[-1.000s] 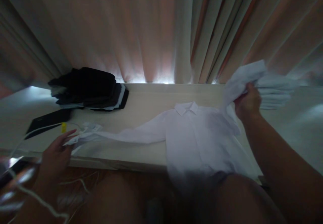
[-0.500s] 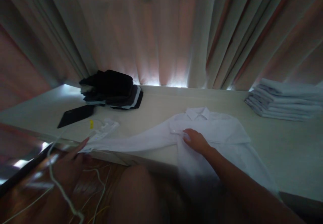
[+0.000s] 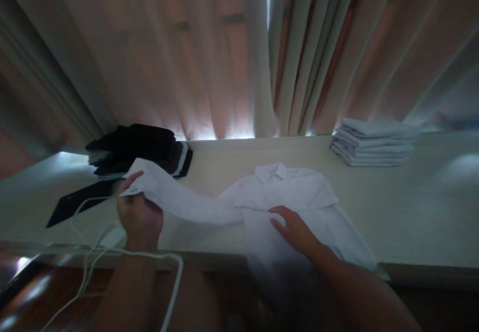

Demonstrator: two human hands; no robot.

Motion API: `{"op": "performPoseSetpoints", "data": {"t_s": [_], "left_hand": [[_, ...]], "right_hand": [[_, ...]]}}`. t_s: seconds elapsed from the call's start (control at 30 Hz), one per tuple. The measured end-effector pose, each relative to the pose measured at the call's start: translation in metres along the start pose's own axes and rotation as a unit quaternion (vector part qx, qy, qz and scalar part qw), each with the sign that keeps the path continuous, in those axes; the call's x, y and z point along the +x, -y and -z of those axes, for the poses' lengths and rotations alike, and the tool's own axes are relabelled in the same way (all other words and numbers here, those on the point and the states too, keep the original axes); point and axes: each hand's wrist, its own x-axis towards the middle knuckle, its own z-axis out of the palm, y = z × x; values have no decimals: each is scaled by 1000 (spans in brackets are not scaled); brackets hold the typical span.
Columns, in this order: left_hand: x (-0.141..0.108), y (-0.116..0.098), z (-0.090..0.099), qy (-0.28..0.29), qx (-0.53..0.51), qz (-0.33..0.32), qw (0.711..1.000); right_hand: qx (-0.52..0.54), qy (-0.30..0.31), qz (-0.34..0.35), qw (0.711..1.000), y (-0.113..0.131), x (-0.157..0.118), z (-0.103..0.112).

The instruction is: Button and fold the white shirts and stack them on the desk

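A white collared shirt (image 3: 273,192) lies on the pale surface, collar toward the curtain, its lower part hanging over the front edge. My left hand (image 3: 140,217) is closed on the cuff end of one sleeve (image 3: 179,205), which is lifted and stretched out to the left. On the shirt's chest, by the edge of the other folded-over sleeve, rests my right hand (image 3: 295,230); its thumb and forefinger are apart and no cloth shows between them.
Dark folded clothes (image 3: 142,145) are stacked at the back left, with a flat black object (image 3: 80,200) before them. White folded clothes (image 3: 374,142) form a pile at the back right. A white cable (image 3: 149,254) loops across my left forearm. Curtains (image 3: 209,63) hang behind.
My left hand has raised the sleeve's cuff end up and away from the front edge. The right hand has loosened from a pinch on the shirt. The view has turned rightward.
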Motion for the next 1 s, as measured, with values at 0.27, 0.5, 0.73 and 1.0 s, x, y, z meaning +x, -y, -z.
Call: {"op": "performPoseSetpoints", "data": {"t_s": [0.27, 0.5, 0.73, 1.0], "left_hand": [[-55, -7, -261, 259, -127, -77, 954], [-190, 63, -350, 648, 77, -67, 755], [-170, 128, -172, 571, 410, -90, 705], [-180, 139, -54, 469, 653, 99, 586]], "right_hand": [[201, -286, -113, 930, -41, -2, 71], [149, -439, -300, 834, -141, 3, 130], [6, -298, -309, 903, -187, 29, 125], [-120, -190, -384, 896, -200, 61, 98]]}}
